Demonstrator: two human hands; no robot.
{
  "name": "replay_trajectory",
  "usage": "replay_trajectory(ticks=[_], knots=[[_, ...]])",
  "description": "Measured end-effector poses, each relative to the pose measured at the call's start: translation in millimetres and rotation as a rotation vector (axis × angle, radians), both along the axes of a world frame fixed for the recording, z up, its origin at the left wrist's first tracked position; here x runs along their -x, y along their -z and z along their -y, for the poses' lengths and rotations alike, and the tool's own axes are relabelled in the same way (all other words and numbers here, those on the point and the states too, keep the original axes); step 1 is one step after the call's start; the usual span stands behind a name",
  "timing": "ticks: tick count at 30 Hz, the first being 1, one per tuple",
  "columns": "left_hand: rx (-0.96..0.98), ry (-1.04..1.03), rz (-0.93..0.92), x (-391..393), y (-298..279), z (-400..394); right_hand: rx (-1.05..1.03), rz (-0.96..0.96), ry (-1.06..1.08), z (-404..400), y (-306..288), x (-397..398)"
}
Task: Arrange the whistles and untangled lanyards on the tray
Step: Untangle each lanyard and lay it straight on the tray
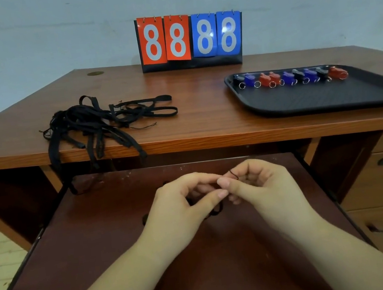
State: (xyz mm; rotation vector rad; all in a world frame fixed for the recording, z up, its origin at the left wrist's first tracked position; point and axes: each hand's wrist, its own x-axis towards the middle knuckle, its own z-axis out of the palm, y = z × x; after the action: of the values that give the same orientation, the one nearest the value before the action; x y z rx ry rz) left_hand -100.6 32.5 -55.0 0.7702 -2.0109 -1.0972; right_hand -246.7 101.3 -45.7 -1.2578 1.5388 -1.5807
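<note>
Both hands (220, 190) pinch a lanyard (234, 174) above the shelf (101, 247).

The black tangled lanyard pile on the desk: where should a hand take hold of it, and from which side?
Take the flat loop end that sticks out at the right of the black tangled lanyard pile, coming from the right. It lies free on the brown wooden desk, apart from the knot.
</note>
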Motion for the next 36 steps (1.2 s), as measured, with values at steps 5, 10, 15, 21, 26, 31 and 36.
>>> replay_trajectory(ticks=[5, 10, 15, 21, 26, 31, 36], knots=[[-0.1, -0.036, -0.015, -2, 1, 4, 0.032, 0.057, -0.058, 0, 0, -5], [-0.2, -0.105, -0.114, 0, -1, 4, -0.065, -0.018, -0.048, 1, 8, -2], [-0.229, -0.147, -0.18, 2, -2, 2, -0.184, 0.131, -0.264, 2, 13, -17], [-0.829, -0.005, -0.644, 3, -21, 5, -0.169, -0.36, -0.171, -2, 2, -9], [-0.829, 0.039, -0.714, -10, -32, 11, -0.217, -0.603, -0.112, -2, -2, 10], [-0.426, -0.07, -0.278, -14, -24, 21, -0.27, -0.63, -0.019, -3, -7, 39], [-0.072, -0.17, 0.133, -26, -9, 40, -0.401, -0.724, 0.008, -4, -6, 63]])
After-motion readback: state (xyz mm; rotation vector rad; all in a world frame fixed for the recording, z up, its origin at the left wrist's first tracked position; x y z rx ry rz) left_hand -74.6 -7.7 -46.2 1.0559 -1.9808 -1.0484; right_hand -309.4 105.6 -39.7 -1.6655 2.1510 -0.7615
